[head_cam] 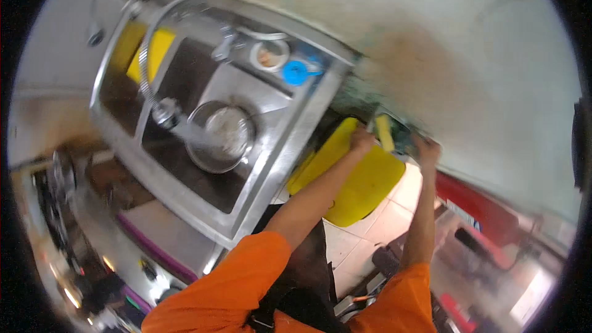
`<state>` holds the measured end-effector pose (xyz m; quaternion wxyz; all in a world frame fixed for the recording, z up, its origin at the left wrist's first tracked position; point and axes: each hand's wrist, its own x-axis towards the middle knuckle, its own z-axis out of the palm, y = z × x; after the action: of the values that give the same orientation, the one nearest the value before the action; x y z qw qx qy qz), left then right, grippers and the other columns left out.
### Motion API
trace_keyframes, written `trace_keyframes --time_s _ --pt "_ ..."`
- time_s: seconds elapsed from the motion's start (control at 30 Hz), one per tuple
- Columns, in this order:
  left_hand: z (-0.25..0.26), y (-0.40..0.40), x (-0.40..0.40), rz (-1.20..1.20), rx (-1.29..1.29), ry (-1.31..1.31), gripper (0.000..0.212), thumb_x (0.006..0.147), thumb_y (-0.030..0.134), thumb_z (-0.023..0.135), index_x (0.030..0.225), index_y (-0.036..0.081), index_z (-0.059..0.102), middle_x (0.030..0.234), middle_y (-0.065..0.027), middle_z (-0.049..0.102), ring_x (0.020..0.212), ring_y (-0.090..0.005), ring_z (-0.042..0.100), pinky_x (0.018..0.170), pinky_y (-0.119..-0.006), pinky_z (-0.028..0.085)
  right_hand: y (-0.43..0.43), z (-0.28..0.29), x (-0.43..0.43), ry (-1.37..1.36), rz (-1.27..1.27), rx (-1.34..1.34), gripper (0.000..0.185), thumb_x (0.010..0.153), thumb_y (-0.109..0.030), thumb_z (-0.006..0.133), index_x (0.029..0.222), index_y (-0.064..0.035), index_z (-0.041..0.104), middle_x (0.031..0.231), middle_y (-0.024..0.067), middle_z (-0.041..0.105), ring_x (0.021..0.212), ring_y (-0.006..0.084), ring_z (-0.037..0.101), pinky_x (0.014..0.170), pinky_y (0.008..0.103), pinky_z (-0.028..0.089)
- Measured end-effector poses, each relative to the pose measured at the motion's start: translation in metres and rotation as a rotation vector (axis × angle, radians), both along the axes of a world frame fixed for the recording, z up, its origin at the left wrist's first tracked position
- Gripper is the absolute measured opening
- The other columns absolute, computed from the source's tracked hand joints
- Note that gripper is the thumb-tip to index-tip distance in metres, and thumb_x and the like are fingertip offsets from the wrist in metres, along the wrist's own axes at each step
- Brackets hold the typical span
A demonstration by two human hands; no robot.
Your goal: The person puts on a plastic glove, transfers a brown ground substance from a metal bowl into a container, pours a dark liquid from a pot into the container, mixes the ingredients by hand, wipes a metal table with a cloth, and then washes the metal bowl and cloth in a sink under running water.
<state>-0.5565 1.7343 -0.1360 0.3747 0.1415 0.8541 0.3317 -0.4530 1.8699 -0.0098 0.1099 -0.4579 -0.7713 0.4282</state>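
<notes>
My left hand [363,139] and my right hand [428,149] are on opposite sides of a small, partly see-through container [401,138] close to the wall. A yellow block, maybe a sponge [384,132], is inside it; blur hides the rest of its contents. Right below my arms is a yellow plastic lid or panel [365,180], overlapped by my left forearm. To the left, water sprays from a flexible-hose faucet [165,113] into a round metal bowl [226,136] in the steel sink [273,180].
A white cup [269,54] and a blue-lidded container [295,73] stand on the sink's back ledge. The left basin holds a yellow sheet [152,53]. A red panel [476,203] runs along the wall at right. Pale floor tiles [347,240] show below.
</notes>
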Motion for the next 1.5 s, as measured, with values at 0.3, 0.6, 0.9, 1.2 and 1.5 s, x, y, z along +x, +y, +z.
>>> trace_keyframes --time_s 0.3,0.6,0.9,1.2,1.5 --pt "0.187 -0.129 -0.026 0.412 0.879 -0.759 0.054 0.084 0.040 0.052 0.126 0.008 0.040 0.120 -0.0099 0.051 0.109 -0.0235 0.048 0.091 -0.032 0.038 -0.136 0.162 -0.023 0.455 -0.022 -0.543 0.025 0.080 -0.018 0.062 0.095 0.0020 0.060 0.083 0.0082 0.063 0.069 0.0130 0.060 0.062 0.0256 0.048" --pt "0.129 -0.372 -0.123 1.153 1.099 -0.652 0.042 0.091 0.041 0.039 0.115 0.010 0.053 0.104 -0.0057 0.060 0.093 -0.0192 0.058 0.080 -0.033 0.047 -0.406 0.031 -0.214 0.434 0.600 -0.375 0.030 0.087 -0.020 0.050 0.110 -0.0018 0.055 0.115 0.0133 0.055 0.108 0.0255 0.050 0.094 0.0341 0.035" --pt "0.066 -0.440 -0.153 1.411 0.449 0.094 0.040 0.086 0.039 0.049 0.090 0.002 0.064 0.076 -0.0130 0.063 0.062 -0.0206 0.055 0.059 -0.039 0.043 -0.508 -0.043 -0.293 -0.024 0.917 0.121 0.046 0.086 -0.040 0.052 0.097 0.0044 0.058 0.098 0.0195 0.061 0.095 0.0306 0.056 0.088 0.0403 0.038" --pt "0.020 -0.428 -0.147 1.308 0.573 -0.135 0.059 0.082 0.050 0.049 0.123 0.009 0.047 0.122 -0.0244 0.045 0.114 -0.0387 0.042 0.096 -0.046 0.031 -0.579 0.002 -0.239 0.141 1.343 0.195 0.042 0.086 -0.037 0.051 0.102 0.0016 0.055 0.100 0.0192 0.060 0.094 0.0313 0.056 0.087 0.0405 0.039" --pt "0.041 -0.443 -0.162 1.373 0.928 -0.444 0.054 0.084 0.046 0.046 0.123 0.008 0.048 0.121 -0.0249 0.044 0.113 -0.0386 0.042 0.096 -0.046 0.031 -0.566 0.011 -0.252 0.108 1.495 0.231 0.039 0.087 -0.035 0.049 0.106 -0.0011 0.053 0.102 0.0189 0.059 0.094 0.0320 0.056 0.086 0.0407 0.041"
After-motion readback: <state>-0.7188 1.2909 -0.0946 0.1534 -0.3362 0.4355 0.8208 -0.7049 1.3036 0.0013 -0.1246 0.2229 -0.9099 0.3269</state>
